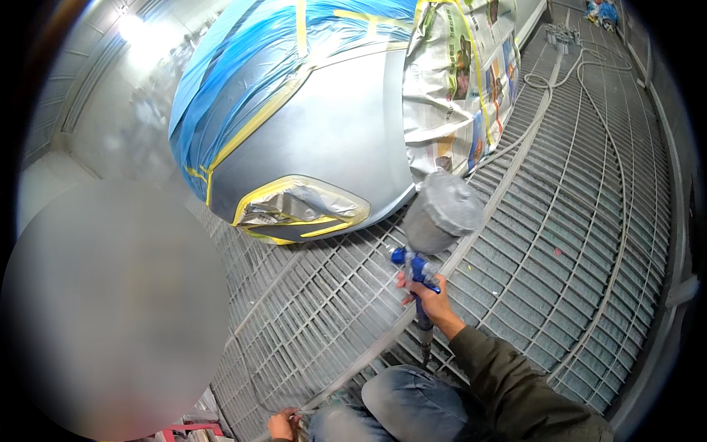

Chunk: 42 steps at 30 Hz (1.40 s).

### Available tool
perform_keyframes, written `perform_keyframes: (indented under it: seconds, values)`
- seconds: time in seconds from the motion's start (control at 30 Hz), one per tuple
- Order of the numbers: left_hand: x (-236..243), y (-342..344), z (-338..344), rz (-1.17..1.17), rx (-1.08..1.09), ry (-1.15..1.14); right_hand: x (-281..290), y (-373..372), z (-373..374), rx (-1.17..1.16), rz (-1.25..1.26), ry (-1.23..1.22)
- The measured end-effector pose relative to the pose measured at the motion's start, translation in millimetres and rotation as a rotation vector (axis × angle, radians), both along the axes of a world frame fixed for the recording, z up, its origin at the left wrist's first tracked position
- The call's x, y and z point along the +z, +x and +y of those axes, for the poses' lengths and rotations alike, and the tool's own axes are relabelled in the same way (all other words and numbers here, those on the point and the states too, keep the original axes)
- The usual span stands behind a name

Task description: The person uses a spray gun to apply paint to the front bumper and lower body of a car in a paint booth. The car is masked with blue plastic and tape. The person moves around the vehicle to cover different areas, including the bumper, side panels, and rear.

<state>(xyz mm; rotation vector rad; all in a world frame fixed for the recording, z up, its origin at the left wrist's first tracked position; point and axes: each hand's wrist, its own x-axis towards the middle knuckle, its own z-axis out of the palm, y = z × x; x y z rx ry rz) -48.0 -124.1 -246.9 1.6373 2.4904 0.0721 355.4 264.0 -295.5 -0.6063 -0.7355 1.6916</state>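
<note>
My right hand [434,302] grips a blue spray gun [412,261] with a large grey cup [442,217] on top, its nozzle pointing left. Behind the cup is a bumper-like body panel [324,132] with a pale grey surface, edged by blue plastic sheet [236,66], yellow tape and printed newspaper [456,74]. A taped-over opening [294,202] sits low on the panel. At the bottom, my left hand [282,424] is closed on a thin grey hose [256,390], beside my bent jeans-clad knees [401,401].
Metal grating floor [545,258] surrounds the panel, with hoses [604,132] looping along the right toward grey items [561,38] and a coloured bundle [602,13] at the far end. A wall edge runs along the right. Papers [193,431] lie bottom left. A grey blurred disc hides the left side.
</note>
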Motion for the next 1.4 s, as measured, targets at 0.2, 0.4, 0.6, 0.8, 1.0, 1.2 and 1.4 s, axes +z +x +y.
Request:
perform_keyframes:
  seconds: [0.2,0.4,0.6,0.8,1.0,1.2,1.4]
  values:
    - [38.5,46.6,25.4,-0.001,0.015,-0.037,-13.7,-2.4,11.7,-0.174,-0.029,-0.148]
    - [26.8,4.1,5.6,-0.006,0.218,-0.020,-29.8,10.3,36.1,-0.644,0.090,-0.247]
    - [31.2,-74.9,-16.6,0.210,0.183,-0.030,-66.4,-29.4,-13.6,-0.238,0.262,-0.275]
    - [48.6,-17.0,12.7,0.346,0.053,-0.220,-73.8,-29.1,-19.6,0.072,0.209,-0.299]
    - [61.0,-2.7,29.3,0.199,0.001,-0.117,-76.2,0.4,12.2,-0.149,0.245,-0.312]
    - [40.7,-28.4,28.5,0.332,0.171,-0.138,-76.4,38.1,62.6,-0.521,0.224,-0.344]
    - [38.1,-50.5,16.2,0.332,0.129,0.031,-104.3,7.8,63.2,-0.481,0.181,-0.394]
